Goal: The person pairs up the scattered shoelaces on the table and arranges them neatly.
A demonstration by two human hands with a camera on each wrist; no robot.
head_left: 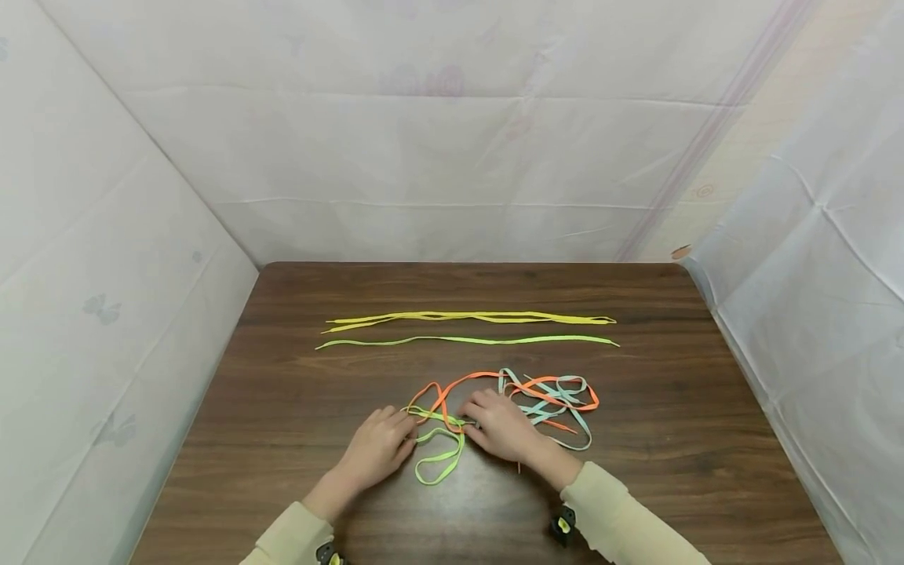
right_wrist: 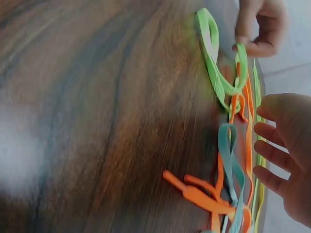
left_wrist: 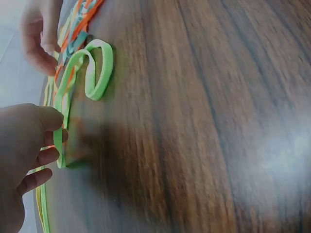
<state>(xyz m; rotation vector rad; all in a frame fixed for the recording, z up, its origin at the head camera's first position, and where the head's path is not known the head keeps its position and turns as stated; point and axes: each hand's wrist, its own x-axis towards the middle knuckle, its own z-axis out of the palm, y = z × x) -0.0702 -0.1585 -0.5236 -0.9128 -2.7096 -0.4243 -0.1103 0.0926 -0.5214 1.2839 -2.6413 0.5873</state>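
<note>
My left hand (head_left: 381,447) pinches a bright green shoelace (left_wrist: 109,68) between thumb and fingers, and the lace loops away over the table. Beside it, my right hand (head_left: 501,428) hovers low over the tangle, its fingers apart and loosely bent with nothing visible between them in the right wrist view. An orange shoelace (head_left: 484,374) crosses the green one and runs right. There it tangles with a pale blue shoelace (right_wrist: 224,141). The right hand hides part of the tangle in the head view.
Toward the far side of the brown wooden table (head_left: 282,298) lie yellow laces (head_left: 438,315), stretched side to side. Just nearer, a straight yellow-green lace (head_left: 494,341) lies parallel to them. Pale patterned sheeting (head_left: 424,157) stands behind and on both sides.
</note>
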